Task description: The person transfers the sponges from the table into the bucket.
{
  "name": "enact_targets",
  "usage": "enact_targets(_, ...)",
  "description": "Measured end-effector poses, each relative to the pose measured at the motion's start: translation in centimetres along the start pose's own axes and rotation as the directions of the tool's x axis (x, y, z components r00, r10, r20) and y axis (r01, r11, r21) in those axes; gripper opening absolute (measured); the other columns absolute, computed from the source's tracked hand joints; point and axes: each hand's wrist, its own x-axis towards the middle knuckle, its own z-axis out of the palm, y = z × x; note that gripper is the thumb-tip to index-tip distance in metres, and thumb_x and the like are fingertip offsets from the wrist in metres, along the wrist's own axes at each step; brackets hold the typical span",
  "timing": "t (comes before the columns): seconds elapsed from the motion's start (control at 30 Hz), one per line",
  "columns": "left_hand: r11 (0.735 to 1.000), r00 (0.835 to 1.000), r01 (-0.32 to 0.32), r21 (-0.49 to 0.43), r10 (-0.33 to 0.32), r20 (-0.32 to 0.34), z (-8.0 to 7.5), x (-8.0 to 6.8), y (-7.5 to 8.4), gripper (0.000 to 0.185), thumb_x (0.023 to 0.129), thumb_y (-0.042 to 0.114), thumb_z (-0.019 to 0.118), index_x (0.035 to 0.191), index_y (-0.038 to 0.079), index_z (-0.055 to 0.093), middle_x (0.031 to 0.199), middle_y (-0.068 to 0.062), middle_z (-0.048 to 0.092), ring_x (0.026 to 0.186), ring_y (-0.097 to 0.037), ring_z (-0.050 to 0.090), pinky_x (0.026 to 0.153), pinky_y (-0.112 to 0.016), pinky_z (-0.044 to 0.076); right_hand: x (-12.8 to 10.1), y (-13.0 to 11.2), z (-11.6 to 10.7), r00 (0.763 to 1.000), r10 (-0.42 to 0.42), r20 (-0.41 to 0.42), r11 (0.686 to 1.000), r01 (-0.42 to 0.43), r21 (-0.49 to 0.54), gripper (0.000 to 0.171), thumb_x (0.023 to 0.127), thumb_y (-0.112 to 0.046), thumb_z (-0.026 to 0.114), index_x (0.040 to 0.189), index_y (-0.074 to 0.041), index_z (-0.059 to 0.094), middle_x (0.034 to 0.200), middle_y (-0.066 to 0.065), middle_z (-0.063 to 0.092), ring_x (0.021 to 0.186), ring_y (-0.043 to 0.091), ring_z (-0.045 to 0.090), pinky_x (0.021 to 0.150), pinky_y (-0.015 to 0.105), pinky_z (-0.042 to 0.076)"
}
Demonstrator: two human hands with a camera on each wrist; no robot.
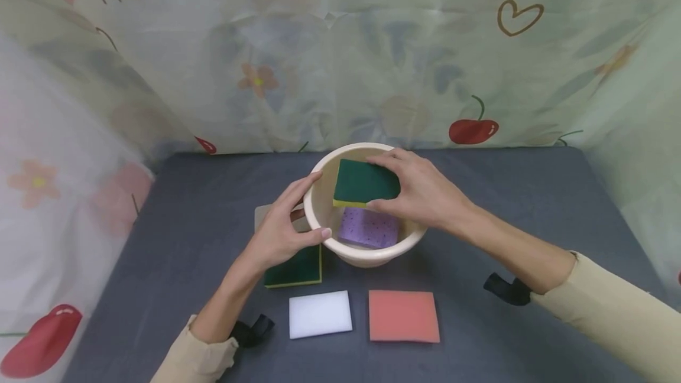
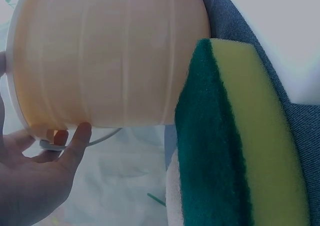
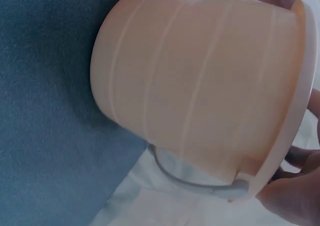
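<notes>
A cream bucket (image 1: 364, 260) stands upright on the table, its handle (image 3: 200, 187) hanging down the far side. My left hand (image 1: 279, 228) holds its rim at the left, with fingers against the outer wall in the left wrist view. Over the bucket's mouth, my right hand (image 1: 428, 189) grips a green-and-yellow scouring sponge (image 1: 364, 182) by its right end. The right wrist view shows only part of that hand beside the rim. Below the held sponge, a speckled purple sponge (image 1: 368, 229) lies inside the bucket.
Left of the bucket lies another green-and-yellow sponge (image 1: 294, 270), partly under my left hand's outline. A pale flat piece (image 1: 262, 215) shows behind that hand. In front are a white sponge (image 1: 320, 315) and a coral sponge (image 1: 404, 316). A printed curtain (image 1: 340, 75) borders the dark table.
</notes>
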Motion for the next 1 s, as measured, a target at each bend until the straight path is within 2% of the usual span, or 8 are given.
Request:
enact_targets(0.3, 1.0, 1.0, -0.004, 0.004, 0.004, 0.0, 0.0, 0.0, -0.1, 0.092, 0.081, 0.028, 0.083, 0.157, 0.026, 0.031, 0.153, -0.005, 0.035, 0.131, -0.026, 0.046, 0.1, -0.044, 0.049, 1.0, -0.6, 0.8, 0.997, 0.062, 0.054, 0.998, -0.06, -0.031, 0.074, 0.075, -0.029, 0.084, 0.138, -0.005, 0.054, 0.134, 0.012, 0.053, 0.113, 0.025, 0.054, 0.094, 0.042, 0.049)
enact_targets(0.43, 1.0, 1.0, 0.001, 0.003, -0.001, 0.004, 0.0, 0.0, -0.2, 0.091, 0.082, 0.027, 0.082, 0.157, 0.028, 0.03, 0.154, -0.003, 0.034, 0.132, -0.024, 0.046, 0.101, -0.045, 0.048, 1.3, -0.7, 1.0, 0.995, 0.077, 0.067, 0.997, -0.077, -0.003, 0.074, 0.075, -0.026, 0.085, 0.138, -0.005, 0.053, 0.133, 0.011, 0.055, 0.112, 0.024, 0.055, 0.093, 0.041, 0.049)
enact_targets(0.67, 1.0, 1.0, 0.0, 0.015, 0.0, 0.004, 0.0, 0.1, -0.2, 0.091, 0.082, 0.034, 0.082, 0.157, 0.028, 0.03, 0.154, -0.002, 0.034, 0.132, -0.024, 0.045, 0.101, -0.045, 0.048, 2.2, -0.4, 1.2, 0.992, 0.071, 0.102, 0.993, -0.08, 0.081, 0.072, 0.072, -0.02, 0.088, 0.135, -0.005, 0.055, 0.131, 0.009, 0.058, 0.111, 0.023, 0.056, 0.093, 0.04, 0.049)
enact_targets(0.87, 1.0, 1.0, -0.003, 0.015, 0.003, 0.004, 0.0, 0.1, -0.2, 0.091, 0.082, 0.032, 0.081, 0.157, 0.027, 0.03, 0.154, -0.003, 0.034, 0.132, -0.025, 0.044, 0.101, -0.046, 0.048, 3.1, -0.4, 1.3, 0.986, 0.07, 0.15, 0.991, -0.086, 0.102, 0.069, 0.072, -0.015, 0.088, 0.132, 0.001, 0.056, 0.128, 0.013, 0.062, 0.111, 0.026, 0.058, 0.096, 0.04, 0.047)
enact_targets(1.0, 1.0, 1.0, -0.01, 0.007, 0.01, 0.007, 0.0, 0.0, -0.2, 0.09, 0.083, 0.028, 0.081, 0.157, 0.027, 0.03, 0.153, -0.003, 0.034, 0.133, -0.024, 0.044, 0.101, -0.045, 0.048, 3.1, -0.6, 1.5, 0.986, 0.078, 0.148, 0.992, -0.092, 0.089, 0.067, 0.073, -0.016, 0.088, 0.13, 0.001, 0.058, 0.126, 0.013, 0.063, 0.109, 0.026, 0.059, 0.095, 0.039, 0.048)
